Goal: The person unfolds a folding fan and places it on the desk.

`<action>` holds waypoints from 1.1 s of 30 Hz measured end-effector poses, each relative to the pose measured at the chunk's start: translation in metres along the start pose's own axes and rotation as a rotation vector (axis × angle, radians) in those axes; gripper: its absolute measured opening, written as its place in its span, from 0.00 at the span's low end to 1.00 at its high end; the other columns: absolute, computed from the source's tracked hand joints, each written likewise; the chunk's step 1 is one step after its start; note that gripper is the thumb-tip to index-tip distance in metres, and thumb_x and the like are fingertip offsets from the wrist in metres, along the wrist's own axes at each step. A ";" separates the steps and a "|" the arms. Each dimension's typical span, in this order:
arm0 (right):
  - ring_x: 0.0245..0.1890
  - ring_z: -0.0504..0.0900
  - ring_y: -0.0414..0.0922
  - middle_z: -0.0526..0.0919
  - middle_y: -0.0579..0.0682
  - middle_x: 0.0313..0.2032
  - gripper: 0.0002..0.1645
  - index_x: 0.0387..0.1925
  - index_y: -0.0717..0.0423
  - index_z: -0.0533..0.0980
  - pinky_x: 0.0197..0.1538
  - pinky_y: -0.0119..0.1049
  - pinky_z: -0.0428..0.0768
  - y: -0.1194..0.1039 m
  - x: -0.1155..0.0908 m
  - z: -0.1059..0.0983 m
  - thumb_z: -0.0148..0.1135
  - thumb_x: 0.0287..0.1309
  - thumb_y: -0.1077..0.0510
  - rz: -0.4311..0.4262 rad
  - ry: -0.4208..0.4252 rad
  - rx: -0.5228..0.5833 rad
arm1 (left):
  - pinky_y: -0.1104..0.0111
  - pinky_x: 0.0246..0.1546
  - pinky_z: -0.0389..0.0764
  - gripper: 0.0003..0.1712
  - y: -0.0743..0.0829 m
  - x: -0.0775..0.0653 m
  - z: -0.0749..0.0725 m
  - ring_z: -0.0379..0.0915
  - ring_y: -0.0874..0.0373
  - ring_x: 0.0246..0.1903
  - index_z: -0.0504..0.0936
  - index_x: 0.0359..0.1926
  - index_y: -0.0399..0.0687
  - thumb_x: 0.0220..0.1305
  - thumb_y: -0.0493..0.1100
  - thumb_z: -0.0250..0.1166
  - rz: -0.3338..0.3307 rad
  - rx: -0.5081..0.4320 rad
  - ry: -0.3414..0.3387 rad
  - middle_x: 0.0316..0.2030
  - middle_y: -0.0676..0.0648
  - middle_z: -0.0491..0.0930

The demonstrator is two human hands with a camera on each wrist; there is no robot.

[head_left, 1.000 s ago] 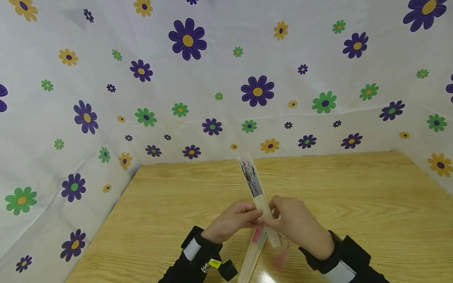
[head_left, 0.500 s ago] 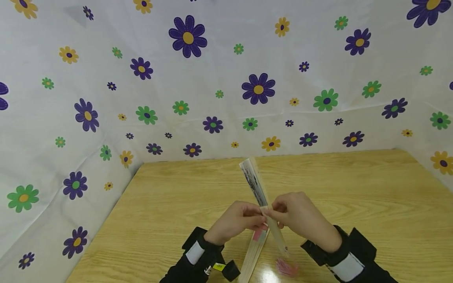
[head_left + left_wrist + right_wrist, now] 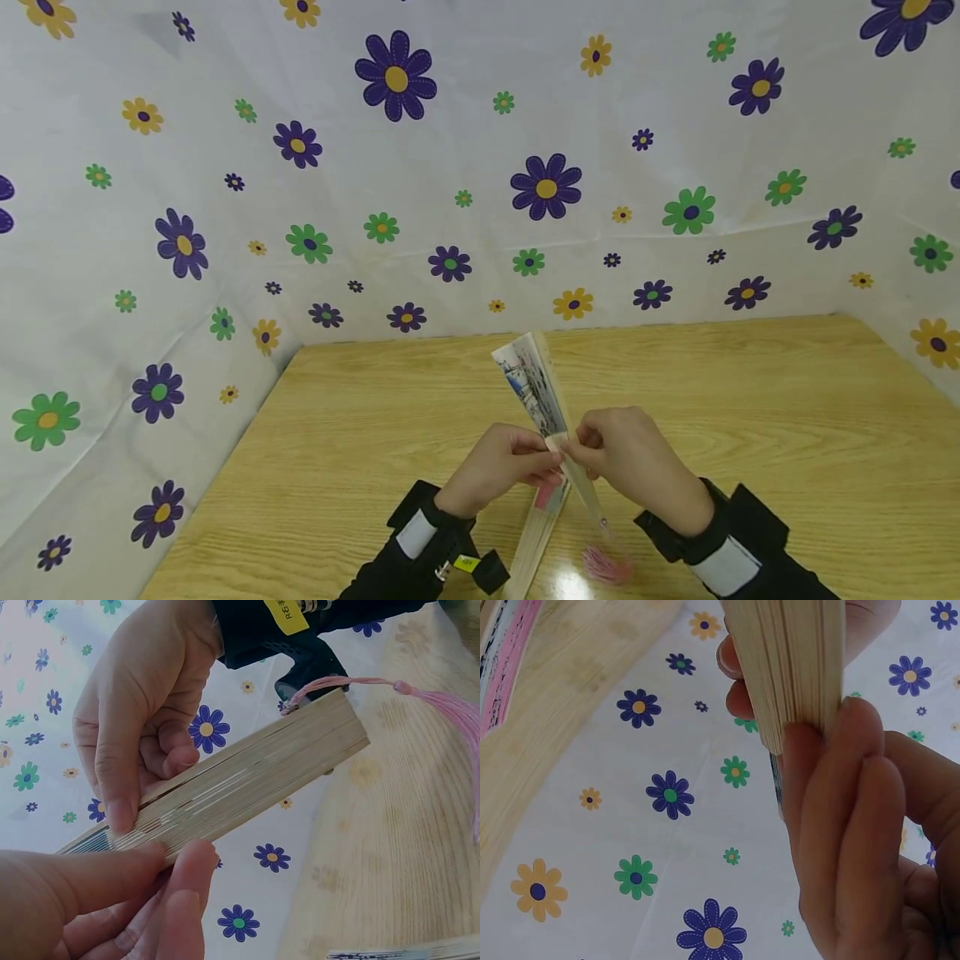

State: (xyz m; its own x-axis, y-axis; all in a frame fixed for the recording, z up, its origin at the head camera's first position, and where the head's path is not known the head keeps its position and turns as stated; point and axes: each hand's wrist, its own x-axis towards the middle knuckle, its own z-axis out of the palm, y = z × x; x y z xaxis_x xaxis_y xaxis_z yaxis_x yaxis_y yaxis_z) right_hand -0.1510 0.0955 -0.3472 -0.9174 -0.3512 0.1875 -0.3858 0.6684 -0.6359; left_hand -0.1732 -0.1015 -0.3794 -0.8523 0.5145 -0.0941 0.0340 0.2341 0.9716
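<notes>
Between both hands, above the table, a folding fan (image 3: pixel 536 392) is tilted with its printed end up and slightly spread. My left hand (image 3: pixel 502 468) pinches its pale ribs from the left, thumb against finger. Opposite it, my right hand (image 3: pixel 637 458) pinches the ribs where the printed leaf begins. From the pivot end hangs a pink tassel (image 3: pixel 606 565). In the left wrist view the bare ribs (image 3: pixel 262 772) are stacked close together. The right wrist view shows the ribs (image 3: pixel 799 667) edge-on, most of the leaf hidden.
A second folding fan (image 3: pixel 531 546), folded up, with a pink patch on its leaf, lies on the wooden table (image 3: pixel 360 433) below the hands. A white flower-printed cloth (image 3: pixel 465 142) stands round the table's back and sides.
The held fan's leaf has spread a little to the left, showing more of its picture. Both hands have shifted slightly; the tassel now hangs lower. The second fan has stayed put.
</notes>
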 end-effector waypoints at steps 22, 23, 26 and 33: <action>0.16 0.75 0.36 0.81 0.47 0.18 0.12 0.22 0.60 0.79 0.18 0.27 0.66 0.004 0.001 -0.002 0.71 0.60 0.66 0.021 0.152 -0.085 | 0.62 0.42 0.89 0.14 0.000 0.001 0.001 0.86 0.65 0.32 0.84 0.45 0.20 0.75 0.34 0.61 -0.028 0.006 0.057 0.37 0.31 0.89; 0.16 0.75 0.36 0.81 0.47 0.18 0.12 0.22 0.60 0.79 0.18 0.27 0.65 0.004 0.001 -0.003 0.71 0.60 0.66 0.023 0.154 -0.085 | 0.63 0.42 0.89 0.14 0.000 0.001 0.001 0.86 0.65 0.32 0.84 0.45 0.21 0.75 0.34 0.61 -0.029 0.005 0.059 0.37 0.31 0.89; 0.16 0.75 0.36 0.81 0.47 0.18 0.12 0.22 0.60 0.79 0.19 0.27 0.65 0.005 0.001 -0.003 0.70 0.60 0.66 0.022 0.152 -0.088 | 0.65 0.42 0.89 0.14 0.000 0.001 0.001 0.85 0.67 0.31 0.84 0.45 0.21 0.75 0.34 0.61 -0.028 0.006 0.061 0.37 0.31 0.89; 0.16 0.72 0.37 0.79 0.47 0.17 0.11 0.23 0.62 0.79 0.19 0.28 0.66 0.010 0.004 -0.008 0.69 0.59 0.66 0.032 0.186 -0.133 | 0.66 0.41 0.89 0.14 -0.002 0.002 0.000 0.84 0.68 0.31 0.84 0.46 0.20 0.74 0.33 0.61 -0.011 0.006 0.074 0.38 0.30 0.88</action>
State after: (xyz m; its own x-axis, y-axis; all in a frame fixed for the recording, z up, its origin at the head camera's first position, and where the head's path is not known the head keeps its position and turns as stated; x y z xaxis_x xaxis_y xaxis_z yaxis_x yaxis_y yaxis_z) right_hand -0.1588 0.1061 -0.3468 -0.9268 -0.2098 0.3115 -0.3546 0.7622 -0.5416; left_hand -0.1746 -0.1008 -0.3813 -0.8890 0.4493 -0.0886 0.0269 0.2443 0.9693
